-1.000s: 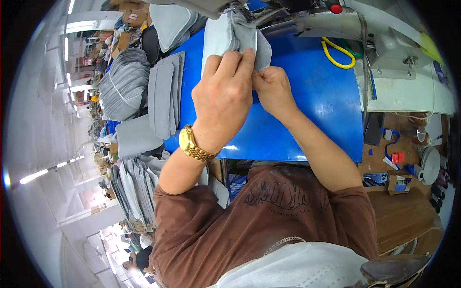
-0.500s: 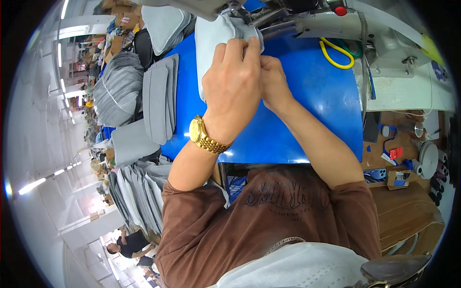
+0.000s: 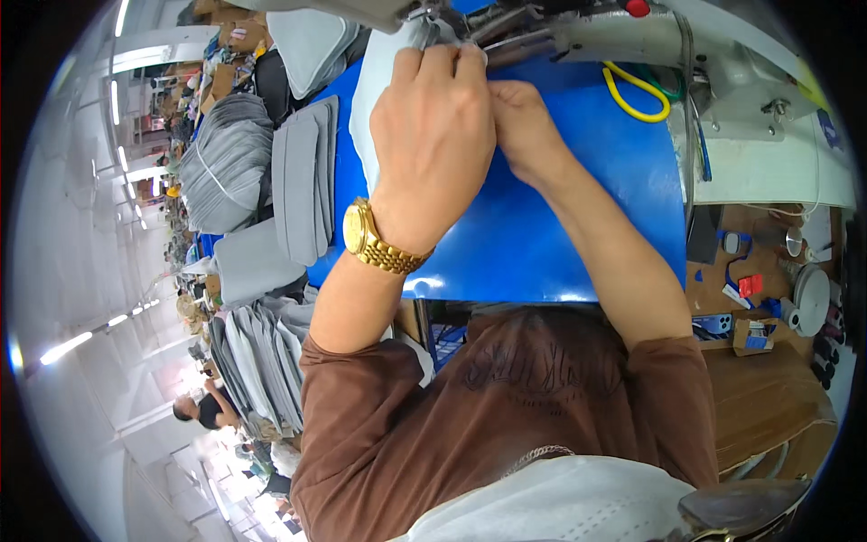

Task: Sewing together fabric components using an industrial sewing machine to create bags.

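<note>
While I am watching from afar, a white mask and a brown shirt are filling the lower part of the frame. Both forearms are reaching up toward the top centre, the left one wearing a gold watch. Between them a wide stretch of blue sheet is showing, its near edge running across the middle of the frame just above the shirt.

At upper centre, the left hand is lying over a pale grey fabric piece, fingers bent and tips bearing on it. The right hand is sitting just beside it, fingers drawn together; the left hand is hiding their tips, so I cannot tell whether either hand is pinching the cloth. The fabric's left edge is showing past the left hand, with a strip of blue separating it from grey panels at left.

Right of the right hand, more blue is opening out toward a yellow scissor handle near the sheet's right side. Along the top edge, a sewing machine is closing off room beyond the fingers. Farther left, a tied grey bundle is standing, and a distant person is appearing at lower left.
</note>
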### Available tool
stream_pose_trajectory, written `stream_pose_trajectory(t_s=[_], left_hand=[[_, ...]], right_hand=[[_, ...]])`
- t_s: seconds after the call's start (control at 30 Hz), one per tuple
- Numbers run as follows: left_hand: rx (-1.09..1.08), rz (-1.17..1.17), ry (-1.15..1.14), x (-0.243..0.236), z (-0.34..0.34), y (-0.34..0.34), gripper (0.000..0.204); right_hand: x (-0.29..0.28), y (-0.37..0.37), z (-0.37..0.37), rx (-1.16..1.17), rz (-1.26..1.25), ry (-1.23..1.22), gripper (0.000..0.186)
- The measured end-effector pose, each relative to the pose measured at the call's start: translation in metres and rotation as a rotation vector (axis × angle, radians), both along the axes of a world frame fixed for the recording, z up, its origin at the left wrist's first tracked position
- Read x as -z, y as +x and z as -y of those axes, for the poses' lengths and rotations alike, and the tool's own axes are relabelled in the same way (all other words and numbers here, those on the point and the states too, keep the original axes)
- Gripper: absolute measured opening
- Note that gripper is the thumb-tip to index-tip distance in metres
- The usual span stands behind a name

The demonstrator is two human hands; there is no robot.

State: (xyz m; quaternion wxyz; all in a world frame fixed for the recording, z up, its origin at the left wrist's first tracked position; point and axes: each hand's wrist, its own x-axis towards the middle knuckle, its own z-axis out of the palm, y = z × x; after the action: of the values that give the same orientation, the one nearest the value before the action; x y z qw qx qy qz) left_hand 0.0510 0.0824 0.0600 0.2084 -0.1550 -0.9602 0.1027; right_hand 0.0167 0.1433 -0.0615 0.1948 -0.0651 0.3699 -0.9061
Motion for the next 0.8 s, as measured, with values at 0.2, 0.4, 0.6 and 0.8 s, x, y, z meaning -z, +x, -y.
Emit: stream_pose_trajectory(t_s=[0.2,0.4,0.6,0.8], left_hand=[[-0.043,0.007,-0.107,-0.019,-0.014,0.007,0.031],[-0.141,0.202,-0.159,-0.025,-0.018,0.014,0.029],[-0.123,0.17,-0.001,-0.018,-0.017,0.012,0.023],[-0.086,0.108,-0.036,-0.019,-0.016,-0.007,0.018]], right_hand=[[-0.01,-0.02,-0.026,-0.126,-0.166,0.129,0.029],[-0.017,-0.025,-0.035,-0.098,-0.261,0.354,0.031],[-0.019,-0.015,-0.049,-0.01,-0.432,0.582,0.027],[-0.037,-0.022,-0.049,0.083,-0.41,0.552,0.028]])
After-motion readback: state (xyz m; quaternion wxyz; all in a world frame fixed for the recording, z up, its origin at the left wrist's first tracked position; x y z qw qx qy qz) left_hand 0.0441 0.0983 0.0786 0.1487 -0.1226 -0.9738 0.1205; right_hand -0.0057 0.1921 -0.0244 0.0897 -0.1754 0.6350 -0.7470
